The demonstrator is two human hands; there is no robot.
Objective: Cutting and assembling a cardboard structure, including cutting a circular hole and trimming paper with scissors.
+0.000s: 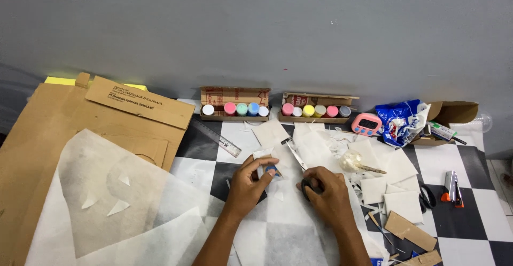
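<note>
Left hand [250, 183]: fingers pressed together in a pinch on a small white scrap [269, 170], thumb on top, right over the middle of the checkered floor [481, 162].
Scrap: small, pale and thin, with a blue patch showing at the fingertips; its full outline is hidden by the fingers.
Right hand [327, 190]: curled round the dark handles of a pair of scissors [296, 156], fingers closed through the loops.
Scissors: blades slim and silvery, angled up and to the left, tips just beside the pinched scrap; whether they touch it, I cannot tell.
Under the hands: a sheet of thin white fabric [133, 207] spreads over the near left part of the floor and runs off the near edge.
Left side: flattened brown cardboard [48, 132] fills the far left corner, partly under the fabric.
Far edge: two open cardboard boxes of little paint pots [235, 109] stand against the grey wall, a clear ruler [222, 140] lying just in front.
Right side: crowded, with white squares [403, 204], a pink timer [366, 123], a blue and white bag [401, 119], cardboard strips and a second pair of scissors [427, 196].
Open room: bare black and white squares toward the near right corner, and the fabric to the left of the hands.
</note>
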